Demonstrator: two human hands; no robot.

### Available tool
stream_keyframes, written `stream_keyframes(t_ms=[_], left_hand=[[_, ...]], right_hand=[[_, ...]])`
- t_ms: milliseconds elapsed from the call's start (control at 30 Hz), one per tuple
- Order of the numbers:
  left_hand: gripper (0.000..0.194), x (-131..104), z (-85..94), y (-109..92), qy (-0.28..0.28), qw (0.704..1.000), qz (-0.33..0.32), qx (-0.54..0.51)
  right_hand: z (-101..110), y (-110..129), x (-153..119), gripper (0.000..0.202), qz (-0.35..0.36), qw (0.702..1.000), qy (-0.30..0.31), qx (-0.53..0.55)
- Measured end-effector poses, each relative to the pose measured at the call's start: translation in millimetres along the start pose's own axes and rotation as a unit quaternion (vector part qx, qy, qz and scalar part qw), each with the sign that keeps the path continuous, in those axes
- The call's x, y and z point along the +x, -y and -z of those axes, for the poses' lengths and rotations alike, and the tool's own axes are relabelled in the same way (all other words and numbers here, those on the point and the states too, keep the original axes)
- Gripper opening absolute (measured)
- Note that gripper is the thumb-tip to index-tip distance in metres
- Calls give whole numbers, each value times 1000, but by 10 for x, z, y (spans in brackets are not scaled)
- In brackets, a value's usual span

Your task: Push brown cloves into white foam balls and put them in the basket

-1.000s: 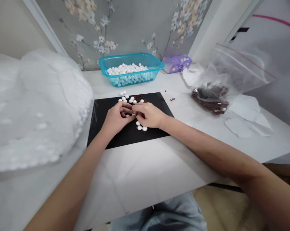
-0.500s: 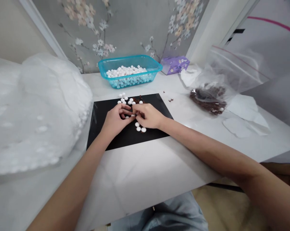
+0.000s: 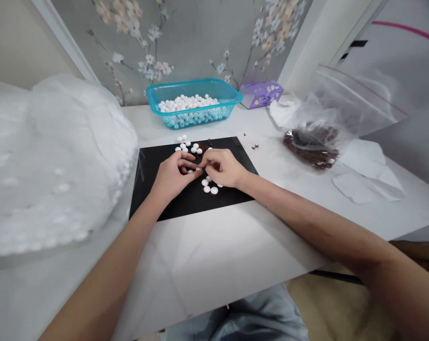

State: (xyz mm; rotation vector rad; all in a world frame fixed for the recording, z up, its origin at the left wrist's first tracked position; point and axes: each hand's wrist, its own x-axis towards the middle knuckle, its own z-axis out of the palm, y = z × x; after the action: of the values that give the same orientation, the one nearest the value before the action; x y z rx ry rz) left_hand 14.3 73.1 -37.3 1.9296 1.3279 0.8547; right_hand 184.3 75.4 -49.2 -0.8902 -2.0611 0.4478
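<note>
My left hand (image 3: 172,174) is over the black mat (image 3: 178,203), thumb and forefinger closed around a small white ball (image 3: 199,169). My right hand (image 3: 224,168) meets it from the other side. Its fingers are bent into a pinch at the same ball, and whatever they hold is too small to make out. Below the right hand lie several loose white balls (image 3: 214,190), partly covered by it. Behind my hands, more white balls (image 3: 183,148) lie beside a little heap of dark reddish-brown bits (image 3: 205,146).
At the back stands a blue plastic basket (image 3: 196,113) of white balls, beside a purple tissue pack (image 3: 262,94). A big white translucent bag (image 3: 58,166) fills the left. On the right lie a clear zip bag (image 3: 314,142) of brown bits and white paper (image 3: 367,166). Brown crumbs (image 3: 255,147) dot the table.
My right hand has shifted slightly right and turned, its fingers still close to the left fingertips. More of the white balls beneath it now show. The left hand has hardly moved.
</note>
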Motion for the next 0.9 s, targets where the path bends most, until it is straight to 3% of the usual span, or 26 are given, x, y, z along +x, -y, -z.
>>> stream_keyframes(t_ms=[367,567,900], left_hand=[[27,-3,3,-22,-9,1000,0,-8],[26,-2,-3,-16,-11,1000,-2,-1],[26,-4,0,-21,-10,1000,4,-10]], right_hand=[[-6,-12,7,17,-31,1000,-1,3],[-6,24,-6,16,8,999,-6,-38],[-7,39,-17,15,0,999,-12,-40]])
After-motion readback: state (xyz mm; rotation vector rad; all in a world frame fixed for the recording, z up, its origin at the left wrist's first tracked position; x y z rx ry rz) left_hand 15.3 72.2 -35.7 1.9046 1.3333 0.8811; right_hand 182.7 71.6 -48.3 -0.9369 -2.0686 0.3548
